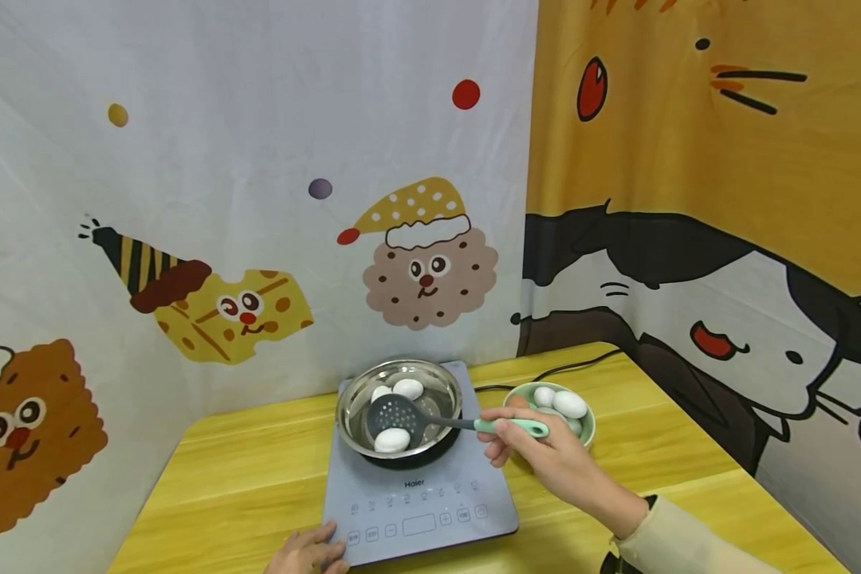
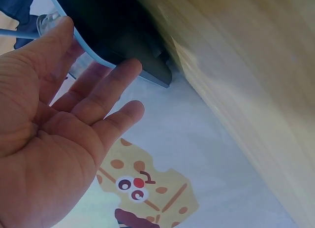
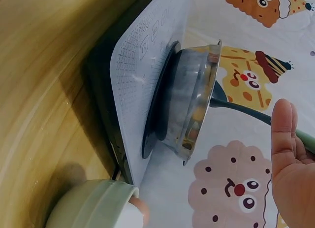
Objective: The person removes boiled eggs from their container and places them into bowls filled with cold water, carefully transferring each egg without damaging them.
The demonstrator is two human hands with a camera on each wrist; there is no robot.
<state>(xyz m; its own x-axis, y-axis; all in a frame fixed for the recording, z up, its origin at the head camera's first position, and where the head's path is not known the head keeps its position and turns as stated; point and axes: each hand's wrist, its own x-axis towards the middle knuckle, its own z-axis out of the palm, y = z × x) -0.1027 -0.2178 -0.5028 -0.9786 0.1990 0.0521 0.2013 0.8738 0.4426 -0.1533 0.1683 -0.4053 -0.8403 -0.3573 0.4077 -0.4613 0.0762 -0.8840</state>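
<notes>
My right hand (image 1: 545,450) grips the mint-green handle of a grey slotted skimmer (image 1: 395,416). The skimmer's perforated head is inside a shiny steel pan (image 1: 347,426). Three white eggs are visible in the pan: one egg (image 1: 391,440) overlaps the near edge of the skimmer head, and two lie behind it. The pan sits on a light grey-blue induction cooker (image 1: 373,494). My left hand (image 1: 308,550) is at the cooker's near left corner, its fingers loosely bent and touching the edge. From the right wrist, the pan (image 3: 192,95) appears side-on, with the skimmer's handle slanting out over its rim.
Right of the cooker stands a pale green bowl (image 1: 590,426) with several white eggs and a brown egg, partly behind my right hand. A black cord (image 1: 574,367) runs back along the yellow wood-grain table (image 1: 244,470). Printed cartoon curtains (image 1: 258,159) hang right behind the table.
</notes>
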